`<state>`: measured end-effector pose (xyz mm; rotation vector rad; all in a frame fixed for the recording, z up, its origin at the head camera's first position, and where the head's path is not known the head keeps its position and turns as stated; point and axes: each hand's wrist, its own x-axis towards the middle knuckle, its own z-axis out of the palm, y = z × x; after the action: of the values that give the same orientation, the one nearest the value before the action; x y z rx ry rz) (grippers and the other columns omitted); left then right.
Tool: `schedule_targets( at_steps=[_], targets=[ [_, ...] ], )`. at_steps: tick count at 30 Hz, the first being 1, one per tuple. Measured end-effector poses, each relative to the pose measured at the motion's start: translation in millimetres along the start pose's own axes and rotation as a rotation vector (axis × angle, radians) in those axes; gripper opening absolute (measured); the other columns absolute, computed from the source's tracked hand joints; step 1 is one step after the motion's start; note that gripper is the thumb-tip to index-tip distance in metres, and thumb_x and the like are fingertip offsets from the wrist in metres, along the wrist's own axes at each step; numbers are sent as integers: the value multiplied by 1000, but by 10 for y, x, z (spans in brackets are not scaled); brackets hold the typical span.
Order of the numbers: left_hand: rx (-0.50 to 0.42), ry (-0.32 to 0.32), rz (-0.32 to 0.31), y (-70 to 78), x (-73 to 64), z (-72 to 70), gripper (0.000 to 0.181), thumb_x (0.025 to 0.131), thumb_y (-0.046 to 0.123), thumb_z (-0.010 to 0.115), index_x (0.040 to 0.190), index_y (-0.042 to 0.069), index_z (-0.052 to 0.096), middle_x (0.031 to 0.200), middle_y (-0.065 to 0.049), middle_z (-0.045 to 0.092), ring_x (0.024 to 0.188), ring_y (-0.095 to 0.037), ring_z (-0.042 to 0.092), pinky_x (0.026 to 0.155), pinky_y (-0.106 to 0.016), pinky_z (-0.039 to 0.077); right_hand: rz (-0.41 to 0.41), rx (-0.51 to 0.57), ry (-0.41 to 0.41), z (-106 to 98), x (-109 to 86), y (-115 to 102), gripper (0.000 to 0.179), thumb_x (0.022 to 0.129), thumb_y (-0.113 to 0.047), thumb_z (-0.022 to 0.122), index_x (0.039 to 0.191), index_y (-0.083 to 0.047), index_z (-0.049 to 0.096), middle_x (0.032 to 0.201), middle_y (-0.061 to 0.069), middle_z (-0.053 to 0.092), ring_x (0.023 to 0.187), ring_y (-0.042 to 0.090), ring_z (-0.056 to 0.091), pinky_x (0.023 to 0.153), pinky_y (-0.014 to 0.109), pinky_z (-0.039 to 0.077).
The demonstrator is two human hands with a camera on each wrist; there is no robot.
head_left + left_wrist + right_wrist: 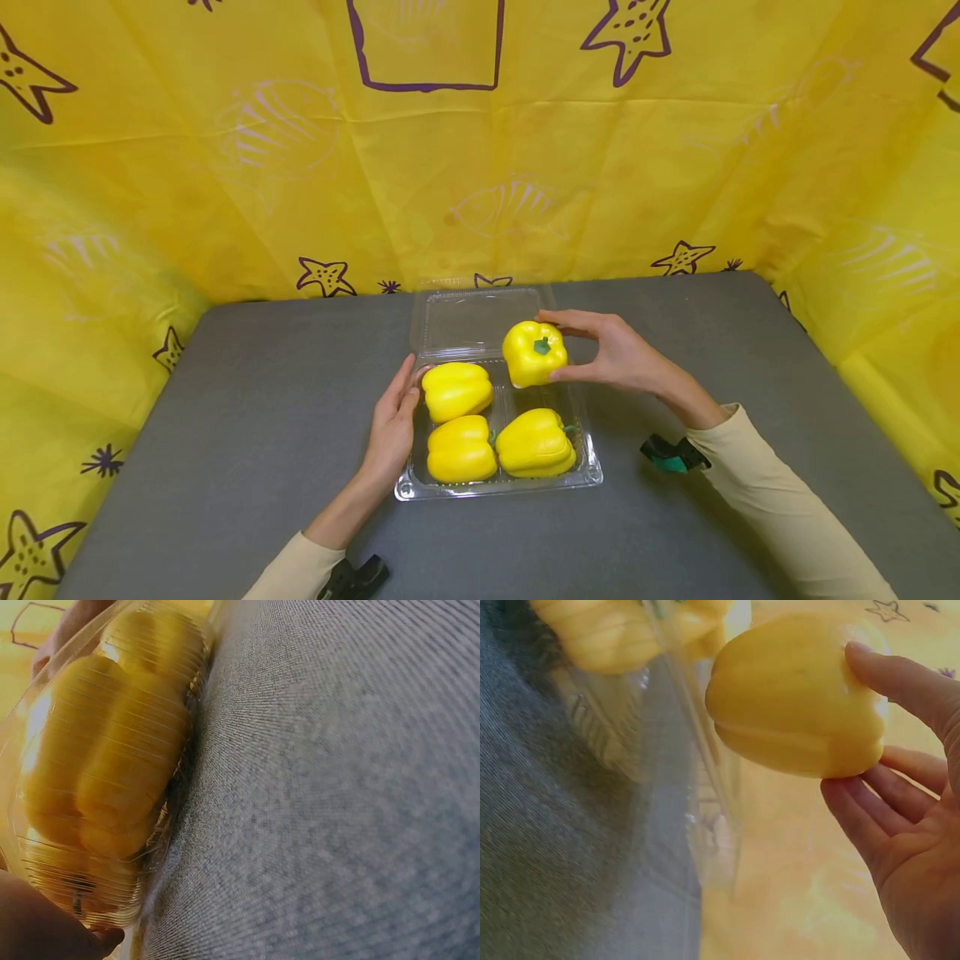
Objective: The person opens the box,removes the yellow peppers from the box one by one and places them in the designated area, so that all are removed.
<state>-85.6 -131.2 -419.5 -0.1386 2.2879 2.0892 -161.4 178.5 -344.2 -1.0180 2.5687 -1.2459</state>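
Observation:
My right hand [611,350] holds a yellow bell pepper [534,354] with a green stem, thumb on one side and fingers on the other. The pepper is raised over the back right compartment of a clear plastic container [498,487]. In the right wrist view the same pepper [799,697] sits between thumb and fingertips. Several other yellow peppers lie inside: one back left [457,392], one front left [461,450], one front right [536,443]. Along the container's left side, my left hand [392,421] rests with extended fingers touching it; part of that contact is hidden.
The container's transparent lid [468,321] lies folded open toward the back. Under everything is a grey cloth-covered table [285,392]. A yellow patterned curtain [420,183] rises behind the table and at both sides.

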Motion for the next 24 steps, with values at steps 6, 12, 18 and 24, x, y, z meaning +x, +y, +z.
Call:
schedule_targets(
  at_steps=[6, 12, 18, 24],
  targets=[
    [-5, -12, -2, -4, 2, -1, 53, 106, 7, 33, 157, 11, 19, 154, -11, 38, 144, -24, 32, 119, -43, 20, -5, -28, 11, -115, -3, -31, 79, 73, -17, 87, 141, -2, 51, 140, 11, 56, 121, 28, 58, 105, 48, 43],
    [-5, 0, 2, -3, -22, -36, 54, 105, 4, 33, 157, 9, 19, 153, -13, 39, 144, -25, 31, 119, -43, 20, -15, -57, -8, -173, 18, -46, 79, 74, -20, 87, 142, -3, 50, 141, 10, 55, 121, 27, 58, 105, 48, 44],
    [-10, 0, 4, 0, -26, -20, 54, 105, 5, 33, 157, 9, 18, 154, -9, 39, 144, -23, 30, 119, -42, 19, 16, -43, 31, -276, -8, -7, 79, 75, -18, 86, 144, -6, 49, 142, 9, 54, 123, 28, 56, 106, 48, 42],
    [-16, -3, 24, 9, -9, 10, 54, 105, 3, 33, 157, 6, 18, 154, -9, 39, 145, -24, 28, 120, -45, 17, -28, -55, 76, -394, -12, 28, 76, 75, -11, 85, 142, -2, 50, 140, 14, 55, 120, 32, 57, 104, 45, 42]
  ],
)
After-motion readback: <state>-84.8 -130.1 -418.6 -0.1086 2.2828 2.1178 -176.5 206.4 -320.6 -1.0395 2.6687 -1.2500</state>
